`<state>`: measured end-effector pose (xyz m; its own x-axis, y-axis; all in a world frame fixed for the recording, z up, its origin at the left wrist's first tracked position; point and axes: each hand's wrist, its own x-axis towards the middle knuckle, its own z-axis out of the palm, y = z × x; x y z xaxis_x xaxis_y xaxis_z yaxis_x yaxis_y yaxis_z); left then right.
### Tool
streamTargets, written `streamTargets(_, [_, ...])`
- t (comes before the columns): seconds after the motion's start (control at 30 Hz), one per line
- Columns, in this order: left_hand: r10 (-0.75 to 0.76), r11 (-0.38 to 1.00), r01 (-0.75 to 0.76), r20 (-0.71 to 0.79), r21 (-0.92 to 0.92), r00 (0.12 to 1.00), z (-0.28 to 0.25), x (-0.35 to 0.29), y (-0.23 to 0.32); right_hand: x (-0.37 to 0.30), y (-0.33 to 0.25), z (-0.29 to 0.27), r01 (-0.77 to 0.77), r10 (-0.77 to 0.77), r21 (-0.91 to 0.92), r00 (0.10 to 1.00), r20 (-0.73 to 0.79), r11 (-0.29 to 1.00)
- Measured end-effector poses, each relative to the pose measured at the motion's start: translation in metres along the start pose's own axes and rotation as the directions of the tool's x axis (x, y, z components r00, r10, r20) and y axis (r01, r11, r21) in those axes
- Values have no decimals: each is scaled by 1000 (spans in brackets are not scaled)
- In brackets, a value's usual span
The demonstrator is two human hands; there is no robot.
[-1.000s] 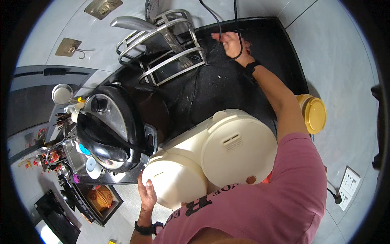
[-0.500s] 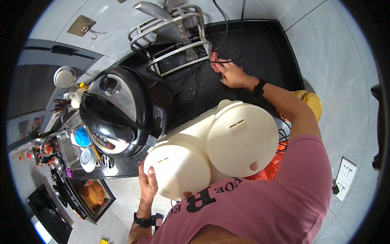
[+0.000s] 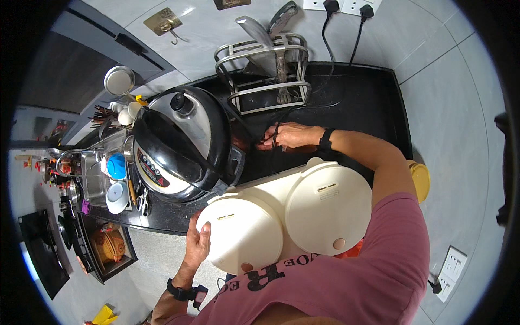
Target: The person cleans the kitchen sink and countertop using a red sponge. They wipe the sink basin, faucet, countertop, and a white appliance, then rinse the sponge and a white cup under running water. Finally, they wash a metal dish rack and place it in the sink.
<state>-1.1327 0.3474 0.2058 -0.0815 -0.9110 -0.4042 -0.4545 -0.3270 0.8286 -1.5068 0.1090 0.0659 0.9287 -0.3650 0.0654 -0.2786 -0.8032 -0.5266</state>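
A cream double-lidded cooker (image 3: 287,216) with two round lids rests against my body above the black countertop (image 3: 368,103). My left hand (image 3: 197,244) grips its left rim from below. My right hand (image 3: 287,135) reaches over the cooker and is closed on a black power cord (image 3: 273,138) just right of the big black pressure cooker (image 3: 181,143). The cord trails back along the counter toward the wall sockets (image 3: 346,6).
A metal rack (image 3: 268,70) with utensils stands at the back of the counter. At the left are a sink area with bowls (image 3: 116,189), chopsticks and a steel cup (image 3: 119,80). A yellow lid (image 3: 420,181) shows under my right arm. Another socket (image 3: 452,268) sits low right.
My right hand has come back from the far counter toward me, pulling the black cord along, and is now beside the pressure cooker. My left hand still holds the cream cooker.
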Motion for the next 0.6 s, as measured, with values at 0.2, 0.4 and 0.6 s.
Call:
streamTargets(0.2, [39, 999, -39, -12, -8, 999, 1, 1, 2, 14, 6, 28, -10, -12, 157, 990, 138, 988])
streamTargets(0.4, [1, 1000, -1, -3, 8, 1000, 1, -2, 8, -15, 33, 50, 68, -120, 325, 983, 141, 943])
streamTargets(0.6, [10, 1000, -10, 3, 4, 1000, -1, 0, 7, -82, 53, 40, -79, 75, 218, 997, 24, 973])
